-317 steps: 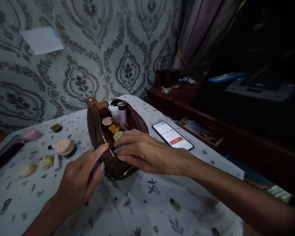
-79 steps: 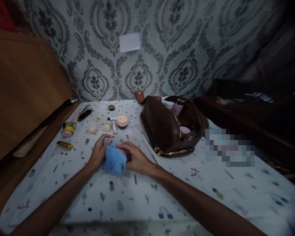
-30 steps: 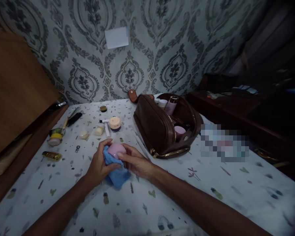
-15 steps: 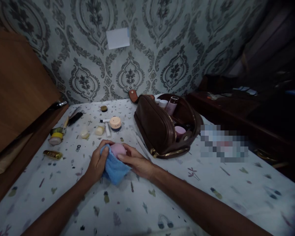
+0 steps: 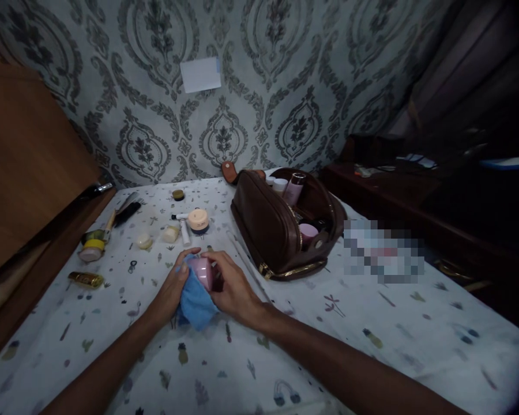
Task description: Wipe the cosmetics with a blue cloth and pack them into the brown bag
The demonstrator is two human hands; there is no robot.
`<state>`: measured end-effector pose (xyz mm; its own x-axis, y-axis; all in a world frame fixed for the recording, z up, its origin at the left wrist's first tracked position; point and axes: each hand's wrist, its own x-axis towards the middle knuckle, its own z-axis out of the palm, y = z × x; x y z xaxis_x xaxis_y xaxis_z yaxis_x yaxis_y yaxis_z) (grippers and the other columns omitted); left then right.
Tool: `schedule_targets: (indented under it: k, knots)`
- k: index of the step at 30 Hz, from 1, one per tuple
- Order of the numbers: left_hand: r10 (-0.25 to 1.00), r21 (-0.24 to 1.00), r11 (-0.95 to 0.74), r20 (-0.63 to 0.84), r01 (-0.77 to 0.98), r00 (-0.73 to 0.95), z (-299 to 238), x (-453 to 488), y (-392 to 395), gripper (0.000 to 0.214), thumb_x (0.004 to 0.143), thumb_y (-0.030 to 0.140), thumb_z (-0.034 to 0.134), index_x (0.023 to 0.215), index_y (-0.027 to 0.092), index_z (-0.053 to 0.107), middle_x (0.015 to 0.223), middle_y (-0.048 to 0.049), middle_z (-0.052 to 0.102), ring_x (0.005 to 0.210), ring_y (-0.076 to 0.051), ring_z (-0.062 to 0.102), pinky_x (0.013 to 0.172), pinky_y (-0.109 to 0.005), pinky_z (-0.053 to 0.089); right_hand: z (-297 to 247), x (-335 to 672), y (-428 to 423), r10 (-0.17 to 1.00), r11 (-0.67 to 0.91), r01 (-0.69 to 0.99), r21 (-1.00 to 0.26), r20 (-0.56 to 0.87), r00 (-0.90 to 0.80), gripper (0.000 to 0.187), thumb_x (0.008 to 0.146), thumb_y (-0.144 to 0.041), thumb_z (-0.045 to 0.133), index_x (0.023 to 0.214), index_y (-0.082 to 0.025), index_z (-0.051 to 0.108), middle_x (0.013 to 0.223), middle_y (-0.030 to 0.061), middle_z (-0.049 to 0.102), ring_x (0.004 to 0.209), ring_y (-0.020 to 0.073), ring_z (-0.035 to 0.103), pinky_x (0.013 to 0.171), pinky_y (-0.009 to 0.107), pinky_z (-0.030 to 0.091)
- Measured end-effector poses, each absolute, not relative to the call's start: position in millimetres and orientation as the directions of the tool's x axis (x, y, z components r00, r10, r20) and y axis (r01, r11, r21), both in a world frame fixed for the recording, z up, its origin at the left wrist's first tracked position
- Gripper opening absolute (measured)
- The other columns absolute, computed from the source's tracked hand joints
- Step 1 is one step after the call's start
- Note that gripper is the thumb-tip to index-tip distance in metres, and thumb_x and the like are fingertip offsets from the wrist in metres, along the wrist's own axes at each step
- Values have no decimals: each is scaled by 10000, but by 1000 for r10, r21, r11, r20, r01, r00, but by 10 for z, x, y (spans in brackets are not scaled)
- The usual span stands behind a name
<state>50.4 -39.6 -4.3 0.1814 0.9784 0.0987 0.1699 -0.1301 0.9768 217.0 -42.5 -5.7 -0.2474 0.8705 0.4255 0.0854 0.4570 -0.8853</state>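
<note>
My left hand (image 5: 173, 288) is closed round a blue cloth (image 5: 198, 304), which it presses against a pink jar (image 5: 204, 273). From the other side, my right hand (image 5: 233, 286) grips the same jar between thumb and fingers. The jar is tilted, with its shiny side showing, and the cloth hangs below it. Just beyond my hands stands a cream-lidded jar (image 5: 198, 221), beside a small white tube (image 5: 184, 233). To the right lies an unzipped brown leather bag (image 5: 266, 227) holding a pink-bodied bottle (image 5: 294, 189), another pink jar (image 5: 308, 233) and white-lidded containers.
Left on the patterned sheet (image 5: 207, 369) are a gold tube (image 5: 85, 279), a yellow-banded jar (image 5: 91, 250), a black-bristled brush (image 5: 127, 214) and small pots. A brown wooden panel (image 5: 30, 150) stands at the left. A blurred-out patch (image 5: 383, 251) is right of the bag.
The pink jar has turned within my hands, so its shiny side now shows. My right hand's fingers have shifted to its right end. The whole view has moved slightly.
</note>
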Motion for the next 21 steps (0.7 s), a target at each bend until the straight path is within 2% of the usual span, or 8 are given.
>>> schedule_targets:
  k: [3,9,16,21]
  knots:
    - [979,983,-104,74,154,191,14,517,-403,522,907,598,454,1239,204,541,1238,-92,642,1123,-266,610,972,-388,493,-71,2208,-468,835,538,232,-811,474,-280,595,681,-83,642,1247,-228,531,1141,75,568,1014,223,580,881,374,500]
    - [990,950,-136,124,280,62,51,515,-376,446,884,577,431,1011,204,638,1080,-60,704,1077,-270,616,1011,-405,471,8,2259,-505,843,505,337,-795,370,-390,734,682,-115,671,1358,-283,438,1194,52,521,1136,243,547,954,411,480]
    - [994,922,-100,106,373,5,10,436,-374,432,864,592,452,925,215,654,973,-36,731,979,-271,652,916,-378,521,52,2273,-527,824,523,331,-785,367,-431,743,694,-266,781,1356,-283,444,1175,56,534,1097,242,571,949,404,490]
    - [990,918,-56,102,392,-97,34,399,-387,357,821,559,523,875,238,670,939,-21,735,972,-272,654,865,-342,543,-1,2282,-519,769,580,254,-774,417,-486,805,701,-343,817,1388,-273,404,1229,75,525,1120,240,579,959,390,501]
